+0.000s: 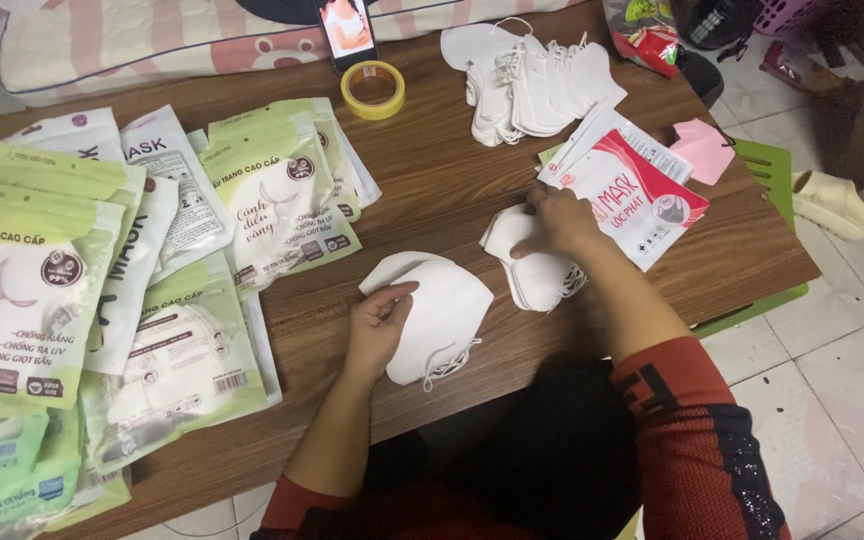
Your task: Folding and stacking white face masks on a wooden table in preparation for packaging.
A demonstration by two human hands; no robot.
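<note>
At the wooden table (432,190), my left hand (377,325) pinches the edge of a white mask stack (442,315), thumb on top, fingers curled under. My right hand (557,222) presses flat, fingers spread, on a second stack (532,275) just to the right; hands apart. Beside my right hand lies a red-and-white pack (642,200), w/ a pink mask (704,150) past it. Further back: more white masks (537,80), a yellow tape roll (373,88) & a phone (346,30). Green mask packs (42,290) are heaped at left.
</note>
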